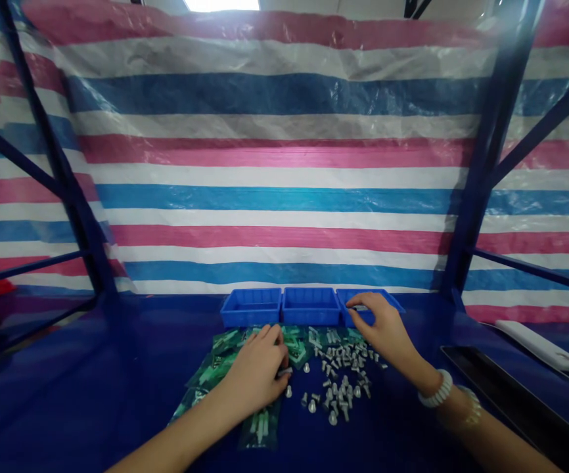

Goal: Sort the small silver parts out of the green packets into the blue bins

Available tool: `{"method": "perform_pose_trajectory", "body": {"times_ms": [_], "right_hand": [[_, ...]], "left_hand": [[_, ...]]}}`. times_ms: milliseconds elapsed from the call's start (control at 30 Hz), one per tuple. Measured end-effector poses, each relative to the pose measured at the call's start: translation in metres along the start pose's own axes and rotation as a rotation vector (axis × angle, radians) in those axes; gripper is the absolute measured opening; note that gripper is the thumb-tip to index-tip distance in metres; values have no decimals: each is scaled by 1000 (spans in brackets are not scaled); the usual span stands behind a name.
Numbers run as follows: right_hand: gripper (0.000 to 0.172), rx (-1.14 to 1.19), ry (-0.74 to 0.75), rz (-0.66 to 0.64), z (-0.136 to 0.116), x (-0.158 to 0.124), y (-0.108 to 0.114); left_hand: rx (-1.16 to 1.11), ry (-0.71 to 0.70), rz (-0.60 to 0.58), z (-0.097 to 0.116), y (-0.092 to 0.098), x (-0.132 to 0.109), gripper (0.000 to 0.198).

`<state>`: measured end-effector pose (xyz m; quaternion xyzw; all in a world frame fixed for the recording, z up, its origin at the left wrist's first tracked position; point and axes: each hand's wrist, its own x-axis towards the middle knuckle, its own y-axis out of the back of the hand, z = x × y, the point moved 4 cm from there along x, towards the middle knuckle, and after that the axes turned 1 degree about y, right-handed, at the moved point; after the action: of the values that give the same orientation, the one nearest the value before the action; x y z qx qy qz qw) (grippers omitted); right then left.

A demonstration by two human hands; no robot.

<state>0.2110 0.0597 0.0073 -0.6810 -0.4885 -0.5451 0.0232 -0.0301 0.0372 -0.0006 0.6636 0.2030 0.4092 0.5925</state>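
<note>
My left hand (pixel 261 366) is over the clear plastic bags at the middle of the table. Its thumb and fingers are closed on a small grey metal bolt (pixel 284 372). My right hand (pixel 382 328) reaches over the front of the right blue bin (pixel 393 301), with thumb and index finger curled together around a small grey piece (pixel 360 307), too small to name surely. Between the hands lies a loose heap of metal bolts (pixel 343 387). Several clear bags (pixel 259 430) with pale green-white parts inside lie beneath and around my left hand.
A left blue bin (pixel 251 319) and a middle blue bin (pixel 311 316) stand beside the right one. At the right lie a flat dark device (pixel 501 387) and a white oblong object (pixel 541 345). Blue metal posts (pixel 472 190) flank the table; a striped sheet (pixel 284 157) hangs behind.
</note>
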Motion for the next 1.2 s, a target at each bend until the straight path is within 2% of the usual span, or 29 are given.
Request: {"method": "perform_pose_trajectory", "body": {"times_ms": [67, 133, 200, 267, 367, 467, 600, 700, 833, 1000, 1133, 1200], "right_hand": [[12, 46, -46, 10, -4, -1, 1], [15, 161, -155, -37, -10, -4, -2], [19, 368, -298, -162, -18, -8, -12], [28, 580, -423, -347, -30, -15, -25], [43, 777, -545, -596, -49, -28, -42], [44, 889, -574, -686, -60, -36, -49], [38, 985, -637, -687, -61, -39, -46], [28, 1015, -640, -621, -57, -35, -41], [23, 1024, -559, -513, -51, -29, -35], [18, 949, -449, -460, -53, -25, -35], [15, 900, -383, -453, -58, -25, -35], [13, 816, -301, -435, -61, -25, -32]], "left_hand": [[-77, -8, 52, -1, 4, 2, 2], [-195, -10, 131, 1, 11, 5, 5], [-357, -9, 184, 6, 17, 6, 5], [-509, -18, 212, 14, 19, 6, 4], [-635, -66, 263, 25, 19, 3, 8], [-687, -105, 287, 31, 16, -1, 10], [-721, -82, 298, 32, 16, -2, 12], [-741, -55, 304, 29, 21, 0, 10], [-812, 19, 274, 22, 22, 4, 8], [-1046, 138, 156, 20, 9, 6, 11], [-1090, 161, 158, 21, 6, 5, 11], [-1081, 145, 168, 22, 5, 5, 11]]}}
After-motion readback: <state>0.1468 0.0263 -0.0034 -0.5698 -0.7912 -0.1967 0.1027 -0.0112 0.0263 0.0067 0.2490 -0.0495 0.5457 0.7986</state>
